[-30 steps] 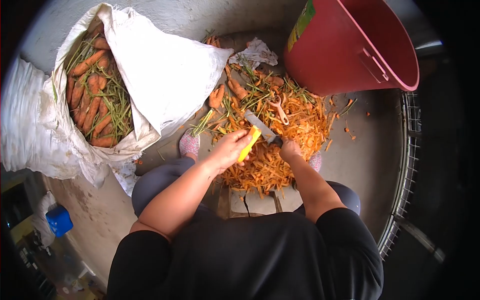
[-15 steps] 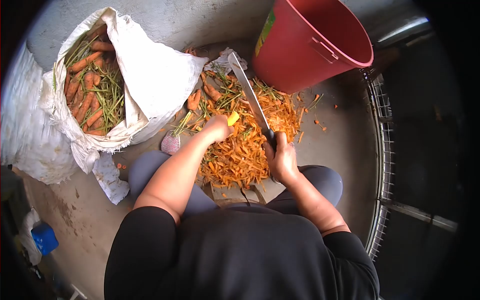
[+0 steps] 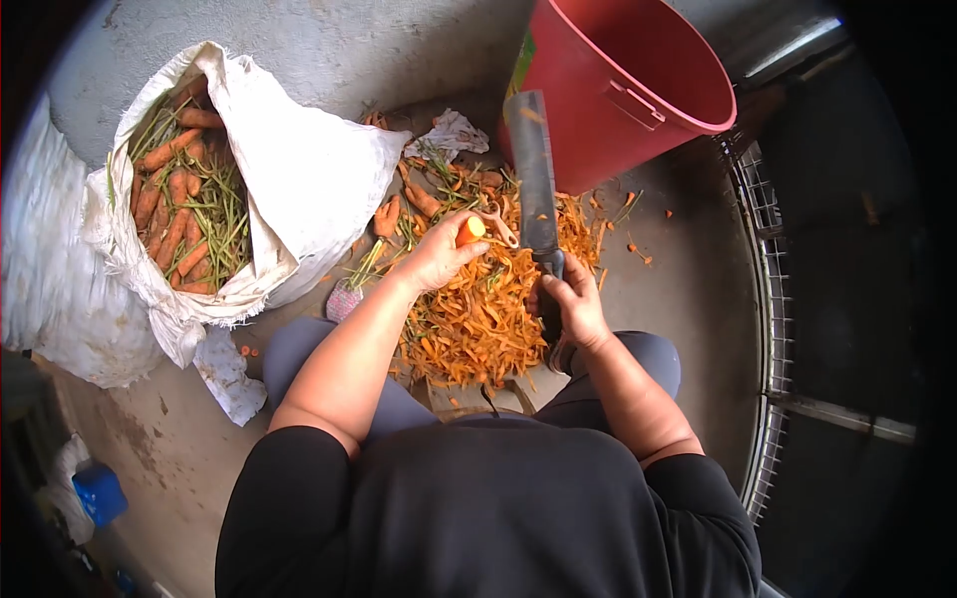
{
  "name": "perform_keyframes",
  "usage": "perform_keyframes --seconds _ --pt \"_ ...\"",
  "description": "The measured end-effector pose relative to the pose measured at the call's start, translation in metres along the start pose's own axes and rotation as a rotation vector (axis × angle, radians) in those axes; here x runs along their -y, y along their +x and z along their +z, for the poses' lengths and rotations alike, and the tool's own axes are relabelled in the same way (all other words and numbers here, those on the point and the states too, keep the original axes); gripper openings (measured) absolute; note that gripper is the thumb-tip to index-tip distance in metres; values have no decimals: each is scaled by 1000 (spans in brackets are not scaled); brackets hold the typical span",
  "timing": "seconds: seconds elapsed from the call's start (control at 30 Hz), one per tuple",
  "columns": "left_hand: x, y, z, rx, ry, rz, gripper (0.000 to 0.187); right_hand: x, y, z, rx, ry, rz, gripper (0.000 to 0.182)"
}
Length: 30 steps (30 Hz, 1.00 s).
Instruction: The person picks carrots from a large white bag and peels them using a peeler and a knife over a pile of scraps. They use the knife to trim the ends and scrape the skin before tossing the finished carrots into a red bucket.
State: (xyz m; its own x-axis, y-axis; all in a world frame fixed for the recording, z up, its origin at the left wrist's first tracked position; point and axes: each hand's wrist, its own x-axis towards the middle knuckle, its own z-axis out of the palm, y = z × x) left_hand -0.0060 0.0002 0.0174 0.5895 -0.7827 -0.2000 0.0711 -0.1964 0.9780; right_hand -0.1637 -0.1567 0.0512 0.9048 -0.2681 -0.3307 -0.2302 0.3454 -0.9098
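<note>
My left hand (image 3: pixel 439 255) is closed around a carrot (image 3: pixel 472 230), its pale orange cut end facing up at me. Across from it, my right hand (image 3: pixel 578 304) grips the dark handle of a large knife (image 3: pixel 537 174). The broad blade points away from me, its flat side showing, and orange bits cling to it. Beneath both hands spreads a heap of carrot peelings (image 3: pixel 469 329). Unpeeled carrots (image 3: pixel 387 216) with green stalks lie at its far left side. How much of the held carrot sits inside my fingers is hidden.
A white sack (image 3: pixel 319 149) full of carrots and stalks stands open at the left. The red bucket (image 3: pixel 608 125) is beyond the peelings, near the wall. Metal mesh (image 3: pixel 768 299) runs along the right, and a crumpled cloth (image 3: pixel 449 135) lies by the wall.
The knife has swung from a leftward slant to nearly straight ahead, its flat side now turned up. My left hand has rotated, bringing the carrot's cut end into view.
</note>
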Motion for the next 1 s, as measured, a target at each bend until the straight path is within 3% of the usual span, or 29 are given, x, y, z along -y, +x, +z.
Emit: perform_keyframes --seconds 0.1,0.2,0.27,0.33,0.37,0.4,0.47,0.5,0.9,1.0 --pt "-4 5 -3 13 104 -19 36 26 23 7 17 -13 56 28" --pt "0 12 6 -79 -399 -206 34 28 52 -2 10 -206 50 30" --pt "0 17 7 -152 -647 -392 25 17 63 -3 27 -147 15 22" --pt "15 23 3 -63 -874 -448 19 4 71 4 21 -190 -7 19" --pt "22 24 6 -133 -877 -477 19 2 69 4 68 -301 31 19" --pt "16 27 12 -201 -879 -502 18 -5 68 7 42 -463 -71 23" --pt "6 31 21 -262 -904 -509 19 -8 65 15 28 -757 -189 36" --pt "1 32 25 -258 -931 -492 20 -2 64 20 -13 -810 -139 49" --pt "16 38 33 -308 -1039 -513 19 -19 69 23 -99 -976 -187 51" --pt "34 36 35 -345 -1079 -578 20 -30 67 26 -98 -965 -118 51"
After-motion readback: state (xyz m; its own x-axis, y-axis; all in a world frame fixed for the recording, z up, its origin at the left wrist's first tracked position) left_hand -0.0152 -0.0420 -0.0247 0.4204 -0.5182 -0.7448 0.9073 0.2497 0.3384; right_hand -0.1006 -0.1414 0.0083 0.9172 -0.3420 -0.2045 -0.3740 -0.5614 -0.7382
